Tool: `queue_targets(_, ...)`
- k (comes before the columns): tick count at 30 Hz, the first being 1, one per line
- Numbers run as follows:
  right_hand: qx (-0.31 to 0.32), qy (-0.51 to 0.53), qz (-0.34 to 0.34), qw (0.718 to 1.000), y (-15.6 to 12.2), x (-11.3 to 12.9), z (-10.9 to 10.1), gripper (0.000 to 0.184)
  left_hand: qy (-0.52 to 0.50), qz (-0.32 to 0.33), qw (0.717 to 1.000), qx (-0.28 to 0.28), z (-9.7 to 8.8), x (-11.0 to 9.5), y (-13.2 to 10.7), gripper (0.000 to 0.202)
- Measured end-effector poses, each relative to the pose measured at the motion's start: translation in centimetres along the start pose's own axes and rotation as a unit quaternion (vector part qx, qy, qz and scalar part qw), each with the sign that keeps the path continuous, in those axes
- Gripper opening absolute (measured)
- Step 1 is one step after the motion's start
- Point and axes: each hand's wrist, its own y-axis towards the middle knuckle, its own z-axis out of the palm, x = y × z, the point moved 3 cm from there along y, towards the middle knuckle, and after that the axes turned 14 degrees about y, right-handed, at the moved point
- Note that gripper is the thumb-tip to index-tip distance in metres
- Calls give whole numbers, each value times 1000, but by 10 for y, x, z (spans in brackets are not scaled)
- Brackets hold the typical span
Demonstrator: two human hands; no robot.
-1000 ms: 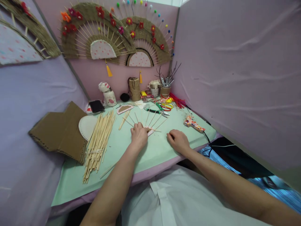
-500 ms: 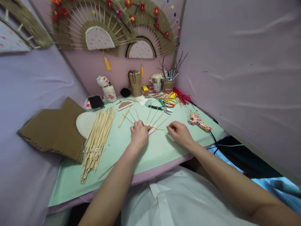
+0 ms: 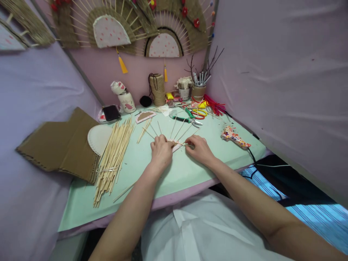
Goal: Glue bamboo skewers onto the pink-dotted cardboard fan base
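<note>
My left hand (image 3: 162,152) rests on a small half-round fan base (image 3: 177,147) with a pink patterned edge, its fingers curled over the piece and hiding its left part. Thin wooden sticks (image 3: 178,129) spread out from this base like fan ribs. One more stick (image 3: 179,143) lies nearly level across the base, and my right hand (image 3: 199,149) pinches its right end between thumb and fingertips. Beyond the left hand lies a second half-round cardboard piece (image 3: 145,116) with a pink-spotted rim, beside a few short sticks (image 3: 144,131).
Left of my hands lie a bundle of wooden sticks (image 3: 114,159), a white round disc (image 3: 99,139) and brown cardboard (image 3: 59,145). Green-handled pliers (image 3: 187,119) lie behind the fan base. A patterned glue gun (image 3: 236,137) with a cord sits right. A twine spool (image 3: 157,90) stands behind.
My right hand has moved left to the level stick's right end and now pinches it. My left hand stays on the fan base. The view has tilted down slightly.
</note>
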Motion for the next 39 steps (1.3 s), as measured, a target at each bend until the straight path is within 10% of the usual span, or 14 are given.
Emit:
queue_targets(21,12,-10,-13,1000,0,2,0,14,-16,0,998,-60,4,3,-1,32)
queue_targets(39,12,3,-8,1000,-2,1,0,12,-107,-137,951,-257,-18,31,-5,23)
